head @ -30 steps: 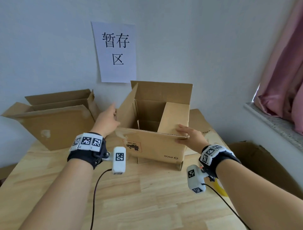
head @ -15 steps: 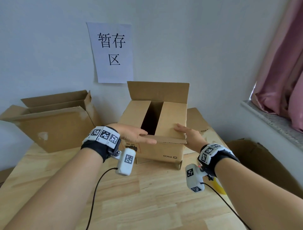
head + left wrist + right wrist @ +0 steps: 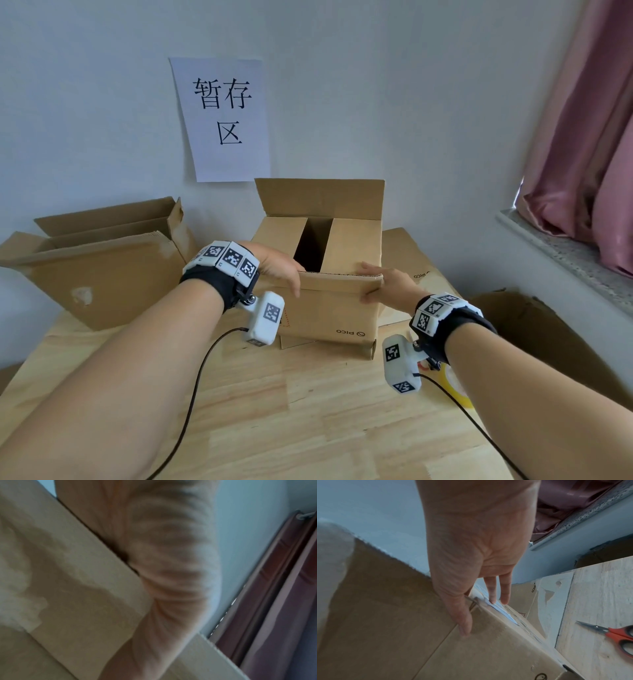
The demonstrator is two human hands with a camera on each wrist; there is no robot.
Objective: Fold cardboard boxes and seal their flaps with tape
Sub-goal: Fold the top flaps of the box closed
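Observation:
A brown cardboard box stands on the wooden table. Its two side flaps lie folded inward with a dark gap between them. The rear flap stands upright. My left hand grips the left end of the near flap, thumb down its front. My right hand pinches the right end, thumb on the outer face and fingers round the corner. The left wrist view is blurred: a palm against cardboard. A yellow tape roll shows partly behind my right wrist.
Another open box sits at the back left. Flat cardboard lies behind the box on the right. Red-handled scissors lie on the table's right side. A carton stands beyond the right edge. A paper sign hangs on the wall.
My left hand pushed the left side flap down into the box, then moved to the near flap's left end. My right hand stayed at the right end.

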